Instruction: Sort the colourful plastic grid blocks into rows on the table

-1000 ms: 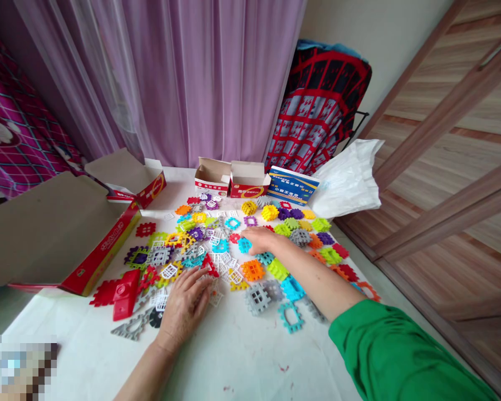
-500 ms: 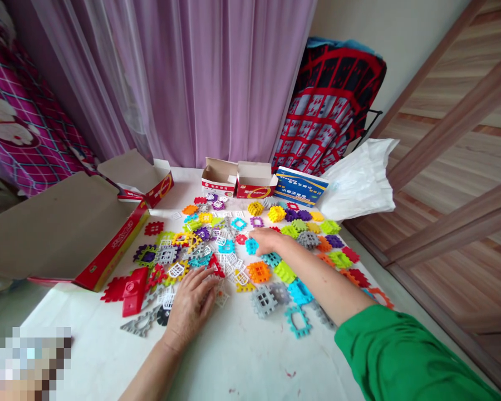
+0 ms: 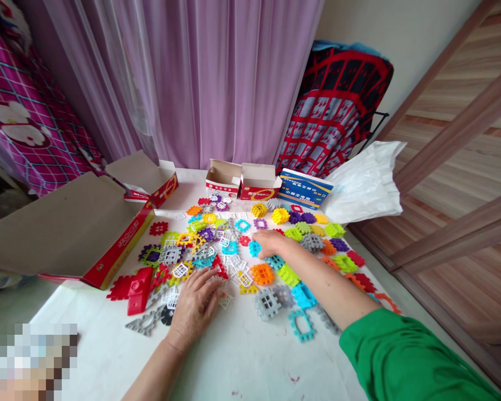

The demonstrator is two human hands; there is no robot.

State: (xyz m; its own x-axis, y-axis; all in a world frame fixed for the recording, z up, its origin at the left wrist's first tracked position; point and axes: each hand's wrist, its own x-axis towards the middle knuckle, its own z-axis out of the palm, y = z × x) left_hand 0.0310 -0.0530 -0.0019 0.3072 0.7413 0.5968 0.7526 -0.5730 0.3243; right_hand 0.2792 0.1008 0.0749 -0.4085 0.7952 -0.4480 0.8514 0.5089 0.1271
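Note:
My left hand [image 3: 197, 303] lies palm down at the near edge of a spread of plastic interlocking building pieces. Its fingers are stretched out over a white lattice piece and a red piece [image 3: 220, 268], with nothing visibly held. Further in, my right hand [image 3: 268, 244] has its fingers and thumb closed about a light blue toothed building piece [image 3: 254, 249]; part of the grip is hidden. A small red round piece [image 3: 244, 240] lies just left of that hand. Below it are an orange block [image 3: 262, 273] and a grey window block [image 3: 268, 303].
A large open red carton [image 3: 121, 245] stands at the left. Two small open boxes [image 3: 259, 189], a blue box [image 3: 304, 189] and a white bag [image 3: 363, 184] line the back. Red blocks [image 3: 140, 291] lie left, a cyan frame piece [image 3: 303, 326] in front.
The whole view has shifted slightly to the right. Both hands stay in nearly the same places among the pieces.

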